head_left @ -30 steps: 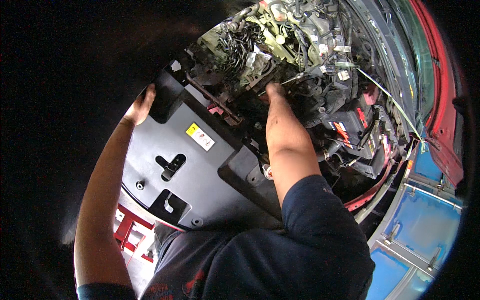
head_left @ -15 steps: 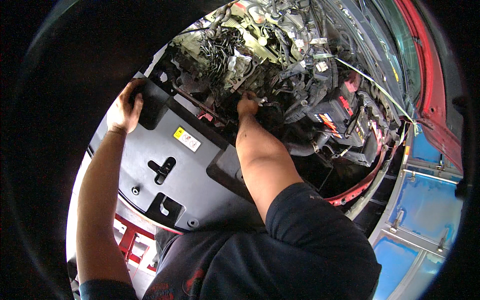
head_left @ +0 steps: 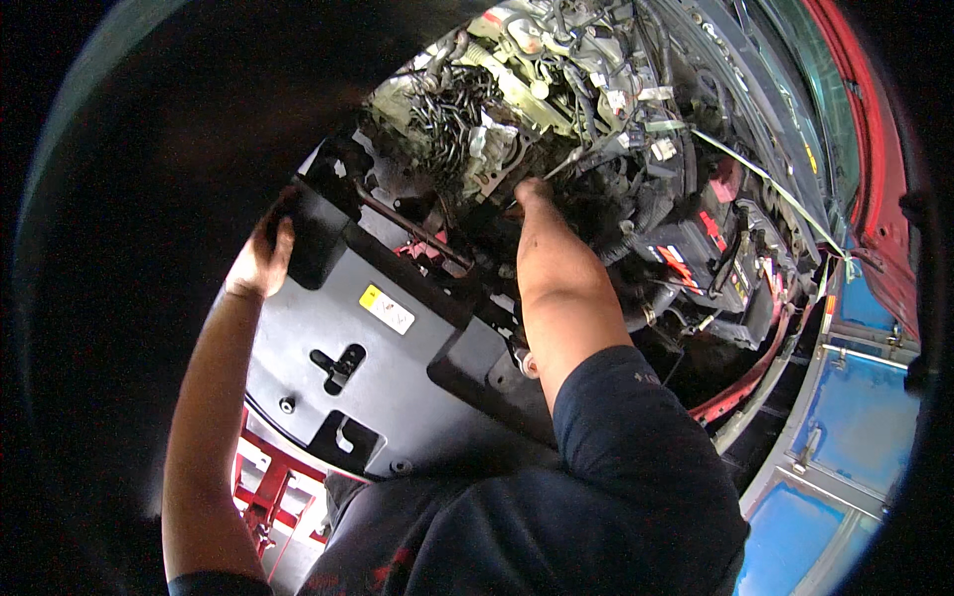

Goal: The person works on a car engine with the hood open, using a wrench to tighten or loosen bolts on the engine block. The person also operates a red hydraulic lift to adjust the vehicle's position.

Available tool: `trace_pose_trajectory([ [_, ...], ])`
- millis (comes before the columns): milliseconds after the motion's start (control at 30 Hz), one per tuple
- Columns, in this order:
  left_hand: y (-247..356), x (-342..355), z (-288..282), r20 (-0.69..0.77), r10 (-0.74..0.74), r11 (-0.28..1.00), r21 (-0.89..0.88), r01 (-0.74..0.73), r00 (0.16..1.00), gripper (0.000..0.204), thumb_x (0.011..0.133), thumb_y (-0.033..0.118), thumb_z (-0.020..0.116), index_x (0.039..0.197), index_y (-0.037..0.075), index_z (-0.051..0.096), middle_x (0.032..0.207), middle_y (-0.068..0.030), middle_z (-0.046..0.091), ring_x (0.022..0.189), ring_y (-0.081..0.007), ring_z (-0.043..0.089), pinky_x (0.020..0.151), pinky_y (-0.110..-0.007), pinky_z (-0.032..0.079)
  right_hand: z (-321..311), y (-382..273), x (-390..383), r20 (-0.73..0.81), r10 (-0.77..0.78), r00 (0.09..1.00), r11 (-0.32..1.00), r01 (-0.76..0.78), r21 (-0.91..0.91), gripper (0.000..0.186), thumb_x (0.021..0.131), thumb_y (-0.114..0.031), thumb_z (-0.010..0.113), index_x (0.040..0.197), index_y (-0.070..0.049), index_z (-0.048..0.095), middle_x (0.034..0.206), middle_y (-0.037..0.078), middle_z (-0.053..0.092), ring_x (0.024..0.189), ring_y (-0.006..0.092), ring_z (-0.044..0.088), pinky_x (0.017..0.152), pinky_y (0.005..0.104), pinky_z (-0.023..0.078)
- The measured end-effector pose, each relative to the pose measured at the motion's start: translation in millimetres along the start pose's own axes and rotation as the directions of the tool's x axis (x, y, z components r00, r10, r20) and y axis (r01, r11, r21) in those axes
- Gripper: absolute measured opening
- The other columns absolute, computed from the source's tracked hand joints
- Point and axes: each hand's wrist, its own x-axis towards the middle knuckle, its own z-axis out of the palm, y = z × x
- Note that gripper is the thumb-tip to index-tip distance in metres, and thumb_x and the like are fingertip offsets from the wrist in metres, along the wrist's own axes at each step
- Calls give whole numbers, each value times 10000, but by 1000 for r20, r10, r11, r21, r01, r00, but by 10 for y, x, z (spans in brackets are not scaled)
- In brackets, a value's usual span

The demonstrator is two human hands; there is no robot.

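Smooth black panel (head_left: 402, 372), pierced (yellow-white label (head_left: 388, 310)).

One Left Hand (head_left: 260, 260), One Right Hand (head_left: 532, 192), One Engine Bay (head_left: 596, 204)

Also in view are one person (head_left: 467, 531), one car battery (head_left: 684, 254), one plastic radiator cover (head_left: 298, 333), one yellow-and-white pictogram label (head_left: 388, 309), one cross-shaped opening (head_left: 339, 369) and two round cover fittings (head_left: 287, 405) (head_left: 400, 466).

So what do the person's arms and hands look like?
The left hand and right hand wear no gloves. Both forearms are bare. The left sleeve and right sleeve are dark; the right one is short, with small pale marks.
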Motion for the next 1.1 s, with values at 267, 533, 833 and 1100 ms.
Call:
trace_pose_trajectory([
  [267,181,-84,-71,-86,163,953,270,-135,983,326,833,173,535,1141,88,599,1175,-139,596,1099,-340,561,959,-390,434,-74,114,-1024,-183,62,981,915,17,404,475,938,-337,476,1112,96,568,1103,288,603,1026,409,590,855,487,476],
  [533,225,-117,-68,-82,127,957,273,-100,989,342,828,164,533,1153,73,592,1188,-152,588,1111,-343,552,968,-400,425,654,751,-647,-149,-268,952,923,298,243,442,949,-352,504,1144,41,554,1065,225,629,961,361,604,785,485,452],
  [833,228,36,-37,-54,191,959,225,-174,980,386,795,201,553,1143,38,584,1161,-174,590,1101,-358,554,964,-407,423,1003,837,-489,-221,-172,960,797,267,541,317,912,-153,536,1204,-29,516,1064,141,599,967,279,557,856,412,419],
  [1100,344,67,-111,0,144,970,199,-141,990,457,810,201,569,1233,34,535,1229,-184,572,1159,-343,546,997,-375,416,1102,861,-515,-328,-252,910,262,391,883,346,849,25,604,1176,-56,523,1074,79,569,964,217,522,858,330,414],
])
